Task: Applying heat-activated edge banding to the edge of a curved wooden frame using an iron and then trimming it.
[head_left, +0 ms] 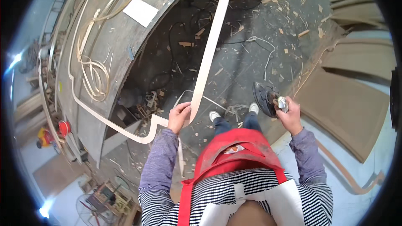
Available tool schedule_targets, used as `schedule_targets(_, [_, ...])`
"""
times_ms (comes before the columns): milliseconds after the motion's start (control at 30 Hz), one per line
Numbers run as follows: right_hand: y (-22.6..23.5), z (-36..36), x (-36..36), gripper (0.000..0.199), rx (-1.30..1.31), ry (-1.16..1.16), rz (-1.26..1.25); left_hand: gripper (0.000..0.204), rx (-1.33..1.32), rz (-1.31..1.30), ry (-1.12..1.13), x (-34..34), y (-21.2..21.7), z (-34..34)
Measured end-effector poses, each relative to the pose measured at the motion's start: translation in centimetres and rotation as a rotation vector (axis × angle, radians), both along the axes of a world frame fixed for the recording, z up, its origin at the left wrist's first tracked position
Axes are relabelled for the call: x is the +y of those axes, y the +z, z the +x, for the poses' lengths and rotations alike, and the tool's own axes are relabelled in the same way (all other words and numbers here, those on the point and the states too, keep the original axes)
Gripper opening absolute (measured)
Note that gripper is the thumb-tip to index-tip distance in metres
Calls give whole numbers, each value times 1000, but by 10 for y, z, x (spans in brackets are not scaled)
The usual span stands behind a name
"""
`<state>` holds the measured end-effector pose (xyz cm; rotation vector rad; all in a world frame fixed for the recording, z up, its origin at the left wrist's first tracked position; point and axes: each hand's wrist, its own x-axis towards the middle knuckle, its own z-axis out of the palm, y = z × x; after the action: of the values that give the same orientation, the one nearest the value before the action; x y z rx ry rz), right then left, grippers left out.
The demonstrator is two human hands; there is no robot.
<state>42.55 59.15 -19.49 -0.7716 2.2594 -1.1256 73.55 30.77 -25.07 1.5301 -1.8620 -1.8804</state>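
My left hand pinches a long, pale wood strip between thumb and fingers, close to a sharp bend. From there the strip runs up past the top edge, and on the other side it steps, curves and goes left onto the grey workbench. Out to the right, my right hand is closed round the pale, wrapped-looking handle of a dark, rounded tool. Its exact kind does not show clearly. The tool is held apart from the strip.
Coiled thin strips and a white sheet lie on the grey curved workbench. Wood offcuts and a white cord litter the floor. Brown curved panels lie at right. A wheeled machine stands at lower left.
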Motion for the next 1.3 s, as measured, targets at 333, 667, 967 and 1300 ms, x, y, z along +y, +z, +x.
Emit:
schedule_targets(333, [28,82,-31,14,-229,-24,-479,25,-104,84,-59,-18,172,-17])
schedule_targets(667, [84,111,-127,26,-320,151,-838,28,-27,7,-5,-16,282,-31])
schedule_targets(967, [105,-22,-193,26,-71,251,-861,26,-198,27,88,-29,308,-30])
schedule_targets(1300, [75,-212,-319,29,-460,304,-1043,22,-259,99,200,-45,321,-21])
